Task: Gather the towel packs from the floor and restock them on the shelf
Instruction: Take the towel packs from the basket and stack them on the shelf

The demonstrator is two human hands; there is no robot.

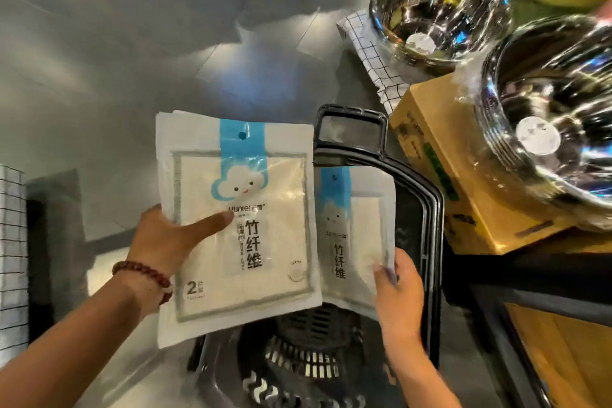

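We hold a front towel pack (245,242) and a second pack (359,235), frame centre.
Our left hand (162,237) pinches the front one, fingers hidden behind; our right hand (400,295) pinches the second, half covered.

The left grip (165,235) is holding a stack of packs (238,242) upright, its thumb lying across the front. Just to its right, the right grip (400,295) is pinching another pack (359,209) by the lower corner, with that pack's left edge tucked behind the stack. A black basket (351,129) is sitting below and behind both grips. Beyond the right grip, a box (440,162) is carrying a steel bowl (546,129).
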